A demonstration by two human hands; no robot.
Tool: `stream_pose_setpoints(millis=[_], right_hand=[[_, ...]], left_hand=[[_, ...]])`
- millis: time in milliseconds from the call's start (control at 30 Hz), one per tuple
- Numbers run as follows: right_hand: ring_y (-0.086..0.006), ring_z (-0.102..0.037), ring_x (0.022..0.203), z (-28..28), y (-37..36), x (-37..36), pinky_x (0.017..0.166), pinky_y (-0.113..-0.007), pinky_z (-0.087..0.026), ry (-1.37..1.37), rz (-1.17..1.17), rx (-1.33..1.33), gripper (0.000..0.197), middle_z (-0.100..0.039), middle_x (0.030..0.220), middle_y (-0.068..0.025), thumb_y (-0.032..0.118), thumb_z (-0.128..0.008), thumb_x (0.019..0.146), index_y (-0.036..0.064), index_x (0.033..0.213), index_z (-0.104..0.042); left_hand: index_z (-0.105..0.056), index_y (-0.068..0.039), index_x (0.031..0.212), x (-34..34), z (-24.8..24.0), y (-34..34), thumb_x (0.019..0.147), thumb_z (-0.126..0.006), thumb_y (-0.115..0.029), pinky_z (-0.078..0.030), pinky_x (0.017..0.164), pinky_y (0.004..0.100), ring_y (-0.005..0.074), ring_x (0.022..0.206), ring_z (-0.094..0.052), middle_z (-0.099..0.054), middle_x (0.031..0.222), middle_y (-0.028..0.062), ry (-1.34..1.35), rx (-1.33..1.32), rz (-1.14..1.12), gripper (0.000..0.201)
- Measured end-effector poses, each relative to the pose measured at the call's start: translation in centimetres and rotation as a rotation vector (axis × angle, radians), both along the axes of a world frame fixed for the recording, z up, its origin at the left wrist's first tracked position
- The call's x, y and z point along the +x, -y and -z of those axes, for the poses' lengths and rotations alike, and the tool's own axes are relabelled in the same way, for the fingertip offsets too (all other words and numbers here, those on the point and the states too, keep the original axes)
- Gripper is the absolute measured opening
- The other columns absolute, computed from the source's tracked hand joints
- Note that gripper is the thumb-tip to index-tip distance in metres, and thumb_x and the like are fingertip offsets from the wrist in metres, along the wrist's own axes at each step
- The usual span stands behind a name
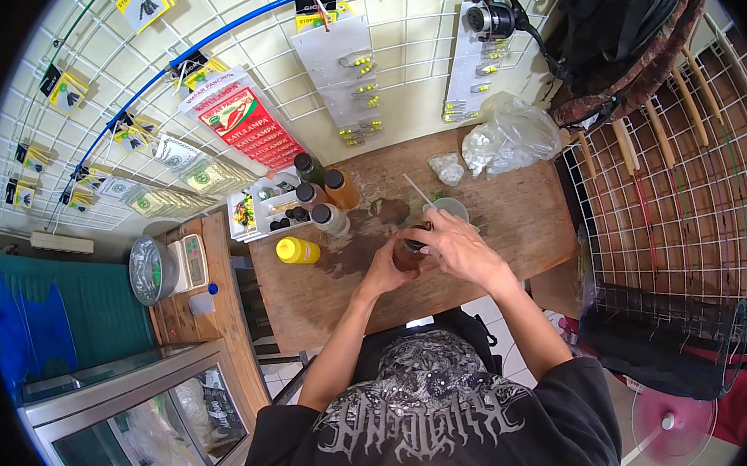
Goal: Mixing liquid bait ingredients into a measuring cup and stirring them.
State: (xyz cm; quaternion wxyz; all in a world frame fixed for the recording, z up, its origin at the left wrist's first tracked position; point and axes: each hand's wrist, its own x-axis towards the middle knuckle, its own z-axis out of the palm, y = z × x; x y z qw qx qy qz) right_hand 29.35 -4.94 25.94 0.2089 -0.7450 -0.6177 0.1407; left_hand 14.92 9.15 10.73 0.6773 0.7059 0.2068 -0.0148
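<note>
Snugly, left fingers [401,278] wrap a smooth brown bottle [405,258]; right fingers [423,235] grip its round dark cap [415,245] above stained wood [299,301].

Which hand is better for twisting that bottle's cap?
Probably the right hand: its fingers reach over the dark cap, while the left hand holds the bottle lower down.
</note>
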Motion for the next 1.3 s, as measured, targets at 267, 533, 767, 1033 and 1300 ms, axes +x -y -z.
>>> stream_pose_setpoints(millis=[267,533,767,1033,1300], right_hand=[[-0.0371,-0.064,0.104,5.8,3.0,2.5,0.083,-0.045,-0.054,-0.447,0.340,0.225,0.056,-0.061,0.116,-0.0165,0.021,-0.080,0.081,0.0052,0.132,-0.062],[-0.0375,-0.067,0.099,14.9,5.4,4.2,0.081,-0.048,-0.054,-0.058,0.580,-0.119,0.026,-0.068,0.106,-0.0144,0.019,-0.079,0.080,0.0058,0.101,-0.074],[-0.0360,-0.070,0.081,16.0,4.9,5.2,0.074,-0.047,-0.055,-0.038,0.582,-0.031,0.016,-0.071,0.089,-0.0123,0.019,-0.072,0.085,0.0038,0.086,-0.075],[-0.0347,-0.069,0.086,15.9,4.7,6.6,0.075,-0.046,-0.055,0.101,0.548,-0.010,0.019,-0.067,0.093,-0.0128,0.020,-0.075,0.083,0.0037,0.092,-0.076],[-0.0351,-0.069,0.083,6.3,2.3,3.0,0.073,-0.045,-0.056,-0.175,0.524,0.211,0.035,-0.067,0.094,-0.0146,0.028,-0.079,0.083,0.0020,0.105,-0.071]], left_hand=[[-0.046,0.004,0.143,-0.8,1.5,0.9,0.068,-0.089,-0.014,-0.050,0.103,0.0369,0.0253,0.119,-0.064,-0.066,0.128,0.0186,0.109,0.202,-0.159,0.088],[-0.046,0.008,0.141,-1.1,2.0,0.1,0.071,-0.089,-0.020,-0.052,0.099,0.0373,0.0263,0.111,-0.069,-0.070,0.118,0.0193,0.104,0.181,-0.240,0.086],[-0.050,0.003,0.138,-1.0,2.9,-0.3,0.071,-0.089,-0.019,-0.052,0.098,0.0381,0.0259,0.111,-0.069,-0.071,0.118,0.0174,0.114,0.211,-0.249,0.080],[-0.052,0.001,0.137,-0.2,2.2,-0.2,0.070,-0.090,-0.022,-0.052,0.100,0.0393,0.0284,0.116,-0.067,-0.069,0.122,0.0182,0.068,0.322,-0.268,0.080],[-0.054,-0.003,0.134,0.9,0.3,0.5,0.069,-0.088,-0.014,-0.052,0.099,0.0407,0.0295,0.117,-0.066,-0.067,0.125,0.0182,0.066,0.313,-0.259,0.074]])
